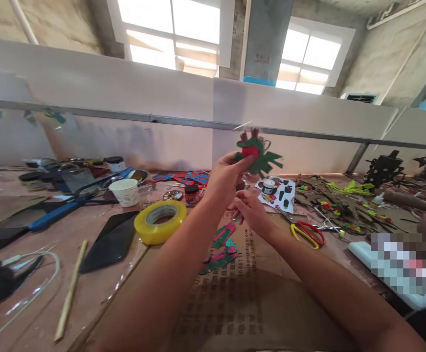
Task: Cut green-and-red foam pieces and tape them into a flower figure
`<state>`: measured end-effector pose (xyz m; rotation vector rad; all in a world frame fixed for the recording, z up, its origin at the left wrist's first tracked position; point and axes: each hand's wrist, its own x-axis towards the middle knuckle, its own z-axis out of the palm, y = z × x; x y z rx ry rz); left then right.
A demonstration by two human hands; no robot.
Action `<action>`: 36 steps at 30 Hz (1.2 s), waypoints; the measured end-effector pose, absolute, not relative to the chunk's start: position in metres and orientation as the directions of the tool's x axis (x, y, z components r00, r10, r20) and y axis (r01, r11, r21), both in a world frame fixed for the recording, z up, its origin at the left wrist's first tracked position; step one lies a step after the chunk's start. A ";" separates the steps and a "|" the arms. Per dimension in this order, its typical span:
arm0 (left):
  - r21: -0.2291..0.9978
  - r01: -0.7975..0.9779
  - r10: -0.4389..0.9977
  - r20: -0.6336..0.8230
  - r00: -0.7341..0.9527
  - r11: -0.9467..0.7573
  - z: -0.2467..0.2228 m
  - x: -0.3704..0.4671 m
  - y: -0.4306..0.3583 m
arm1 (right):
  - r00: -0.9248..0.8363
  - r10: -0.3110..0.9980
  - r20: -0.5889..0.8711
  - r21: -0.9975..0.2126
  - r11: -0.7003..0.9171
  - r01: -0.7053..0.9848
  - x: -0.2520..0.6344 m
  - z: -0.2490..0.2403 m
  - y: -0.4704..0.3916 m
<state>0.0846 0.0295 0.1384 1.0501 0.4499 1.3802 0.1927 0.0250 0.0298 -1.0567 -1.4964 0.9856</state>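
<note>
My left hand (pixel 225 178) is raised above the cardboard and pinches a green and red painted cut-out (pixel 260 155), its thumb over the red middle. Green strips stick out to the right of it, and red-edged prongs point up. Lower and to the right, my right hand (pixel 249 210) has its fingers curled in; what they hold, if anything, I cannot make out. Just below those fingers, a pink, green and teal cut-out (pixel 227 244) lies on the printed cardboard (pixel 231 303), partly hidden by my left forearm.
Left of my arms are a yellow tape roll (pixel 148 227), a black phone (pixel 110 244), a paper cup (pixel 123 192) and a wooden stick (pixel 71 293). To the right lie red and yellow-handled scissors (pixel 308 234), a white power strip (pixel 361 256) and wire-like craft pieces (pixel 330 205). A low partition (pixel 161 142) stands behind.
</note>
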 end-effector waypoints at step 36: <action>0.812 -0.584 0.998 0.037 0.050 -0.001 0.039 0.086 0.050 | -0.025 0.962 0.273 -0.954 0.267 -0.138 0.254 0.022 0.001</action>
